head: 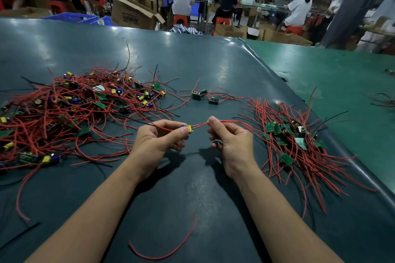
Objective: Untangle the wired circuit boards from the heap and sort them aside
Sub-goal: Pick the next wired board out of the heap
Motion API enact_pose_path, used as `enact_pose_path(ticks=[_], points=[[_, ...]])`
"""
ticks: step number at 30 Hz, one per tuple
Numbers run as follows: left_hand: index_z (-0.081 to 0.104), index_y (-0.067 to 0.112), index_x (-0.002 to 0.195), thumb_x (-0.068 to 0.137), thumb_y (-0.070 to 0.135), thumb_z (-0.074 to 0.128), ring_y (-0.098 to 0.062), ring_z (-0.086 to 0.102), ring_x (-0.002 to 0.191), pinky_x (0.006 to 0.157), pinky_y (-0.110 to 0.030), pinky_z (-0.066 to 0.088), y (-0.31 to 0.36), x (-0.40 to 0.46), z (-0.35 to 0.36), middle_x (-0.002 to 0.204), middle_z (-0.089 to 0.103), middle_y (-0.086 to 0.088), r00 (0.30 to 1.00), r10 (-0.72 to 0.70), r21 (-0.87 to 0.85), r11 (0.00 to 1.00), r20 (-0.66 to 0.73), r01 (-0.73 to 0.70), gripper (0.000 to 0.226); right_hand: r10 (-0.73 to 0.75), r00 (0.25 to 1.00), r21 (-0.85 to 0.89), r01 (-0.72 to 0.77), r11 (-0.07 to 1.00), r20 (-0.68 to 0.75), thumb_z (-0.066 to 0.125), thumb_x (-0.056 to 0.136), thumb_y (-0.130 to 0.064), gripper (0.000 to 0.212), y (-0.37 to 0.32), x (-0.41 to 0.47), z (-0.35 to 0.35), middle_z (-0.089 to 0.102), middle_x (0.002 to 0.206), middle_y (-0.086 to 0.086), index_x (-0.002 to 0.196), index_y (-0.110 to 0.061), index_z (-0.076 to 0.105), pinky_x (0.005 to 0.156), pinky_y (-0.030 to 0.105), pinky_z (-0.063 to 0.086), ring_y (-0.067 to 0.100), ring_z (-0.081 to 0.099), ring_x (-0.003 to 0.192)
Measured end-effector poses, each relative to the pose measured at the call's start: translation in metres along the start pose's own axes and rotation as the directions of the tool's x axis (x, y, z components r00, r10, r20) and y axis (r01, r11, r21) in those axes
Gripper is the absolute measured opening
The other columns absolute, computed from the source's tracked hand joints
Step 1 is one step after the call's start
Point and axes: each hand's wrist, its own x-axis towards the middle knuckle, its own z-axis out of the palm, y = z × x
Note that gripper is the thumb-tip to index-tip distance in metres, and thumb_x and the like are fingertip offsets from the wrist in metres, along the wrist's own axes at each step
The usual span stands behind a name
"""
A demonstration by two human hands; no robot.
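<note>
A tangled heap of small green circuit boards with red and black wires covers the left of the dark table. A sorted pile of boards with wires laid roughly parallel lies at the right. My left hand pinches one small board with a yellow and a blue part, held above the table centre. My right hand pinches that board's red wires, which run on to the right. Two loose boards lie beyond my hands.
A single loose red wire lies near the front edge between my forearms. A seam where the mat turns lighter green runs along the right. Beyond the table, seated people, cardboard boxes and red stools fill the workshop.
</note>
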Motion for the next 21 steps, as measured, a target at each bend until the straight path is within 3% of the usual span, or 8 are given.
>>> enact_pose_path(ticks=[3, 9, 21], points=[[0.072, 0.005, 0.087, 0.068, 0.019, 0.077, -0.014, 0.061, 0.054, 0.054, -0.02, 0.051, -0.0007, 0.0009, 0.0027, 0.069, 0.071, -0.009, 1.0, -0.005, 0.007, 1.0, 0.02, 0.005, 0.024, 0.009, 1.0, 0.059, -0.008, 0.998, -0.019, 0.075, 0.083, -0.015, 0.01, 0.0, 0.0034, -0.0062, 0.066, 0.062, 0.0, 0.075, -0.011, 0.072, 0.043, 0.018, 0.043, 0.007, 0.056, 0.052], [0.076, 0.01, 0.079, 0.061, 0.025, 0.08, -0.015, 0.061, 0.056, 0.053, -0.02, 0.05, 0.0013, 0.0021, 0.0012, 0.072, 0.07, -0.012, 0.999, -0.035, -0.072, 0.997, 0.03, 0.037, 0.024, 0.047, 0.992, 0.048, -0.053, 0.997, 0.12, 0.074, 0.083, -0.01, 0.01, -0.0017, 0.0025, -0.0037, 0.068, 0.068, 0.001, 0.074, -0.014, 0.075, 0.043, 0.019, 0.044, 0.01, 0.059, 0.056], [0.073, 0.005, 0.087, 0.067, 0.018, 0.076, -0.015, 0.059, 0.054, 0.052, -0.02, 0.049, 0.0031, 0.0038, 0.002, 0.072, 0.069, -0.012, 0.998, -0.051, -0.056, 0.997, 0.031, 0.053, 0.025, 0.02, 0.997, 0.075, -0.025, 0.997, 0.069, 0.07, 0.088, -0.014, 0.01, 0.0034, 0.0069, -0.0041, 0.067, 0.068, 0.002, 0.08, -0.009, 0.072, 0.04, 0.019, 0.042, 0.009, 0.058, 0.053]])
